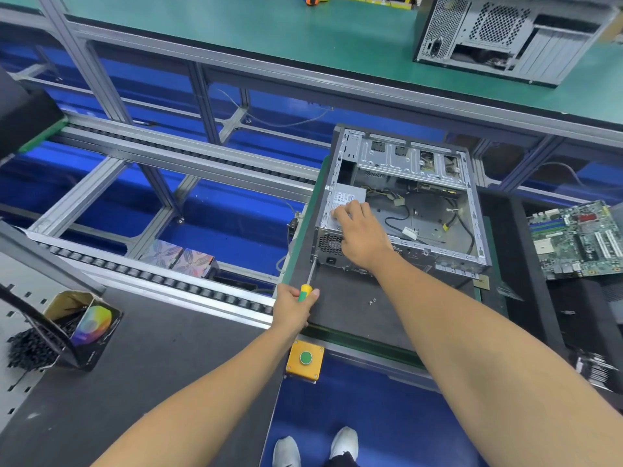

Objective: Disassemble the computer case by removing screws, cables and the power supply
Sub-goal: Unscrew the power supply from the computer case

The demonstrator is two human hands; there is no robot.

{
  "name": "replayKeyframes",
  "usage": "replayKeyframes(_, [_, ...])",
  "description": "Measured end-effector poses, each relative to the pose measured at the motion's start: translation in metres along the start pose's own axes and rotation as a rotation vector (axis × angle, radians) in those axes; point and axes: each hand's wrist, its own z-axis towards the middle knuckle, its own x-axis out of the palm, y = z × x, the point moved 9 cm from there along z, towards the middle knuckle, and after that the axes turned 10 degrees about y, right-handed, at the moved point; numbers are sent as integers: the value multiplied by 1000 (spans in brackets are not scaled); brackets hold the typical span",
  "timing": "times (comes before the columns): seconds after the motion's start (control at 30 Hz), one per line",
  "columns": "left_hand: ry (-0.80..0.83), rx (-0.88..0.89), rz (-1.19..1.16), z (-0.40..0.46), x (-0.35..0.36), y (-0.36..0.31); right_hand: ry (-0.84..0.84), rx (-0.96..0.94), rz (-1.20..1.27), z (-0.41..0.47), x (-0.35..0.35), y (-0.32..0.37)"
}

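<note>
Left hand (292, 306) clamped round the screwdriver (307, 285), right hand (362, 235) fingers flat on the power supply (344, 202), keep the tip square in that screw

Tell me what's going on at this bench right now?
A person is taking apart an open computer case. The left hand grips a screwdriver with its tip at the case's rear left corner, while the right hand rests on the power supply, which still sits inside. Two loose screws lie on the mat, and a motherboard lies to the right.
</note>
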Motion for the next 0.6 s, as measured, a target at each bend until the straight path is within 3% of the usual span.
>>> replayKeyframes(0.4, [56, -45, 26, 7, 8, 7, -1, -6, -1, 0, 1, 0])
replayKeyframes(0.6, [23, 40, 4, 2, 0, -2, -6, -9, -5, 1, 2, 0])
